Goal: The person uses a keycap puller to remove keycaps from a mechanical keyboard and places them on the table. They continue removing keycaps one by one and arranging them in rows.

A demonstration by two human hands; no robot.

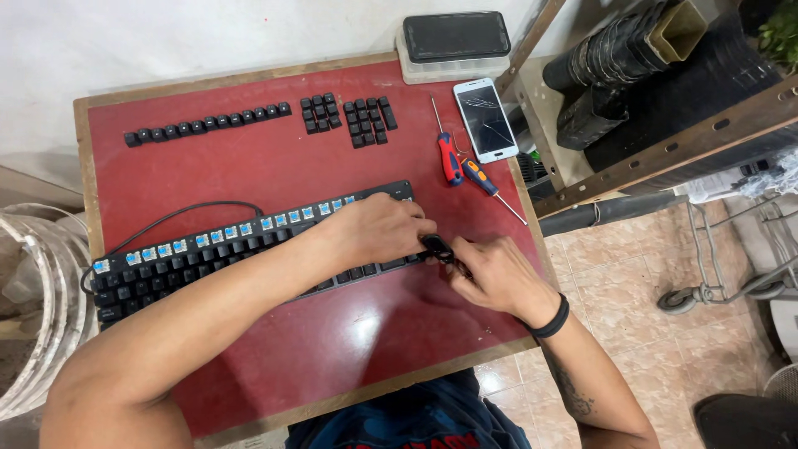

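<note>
Gripping ridged black keyboard [249,258] edge

My counter [274,166] is dark red with a pale wooden rim. The keyboard [166,270] on it is black, its bared switches [202,240] light blue with white surrounds, and its cable [179,213] black. The loose keycaps [208,122] laid out in rows are black. One screwdriver [450,158] has a red and blue handle, the other [480,177] blue and orange. The phone [486,120] is white with a cracked dark screen. On my right wrist sits a black band [550,321].
</note>
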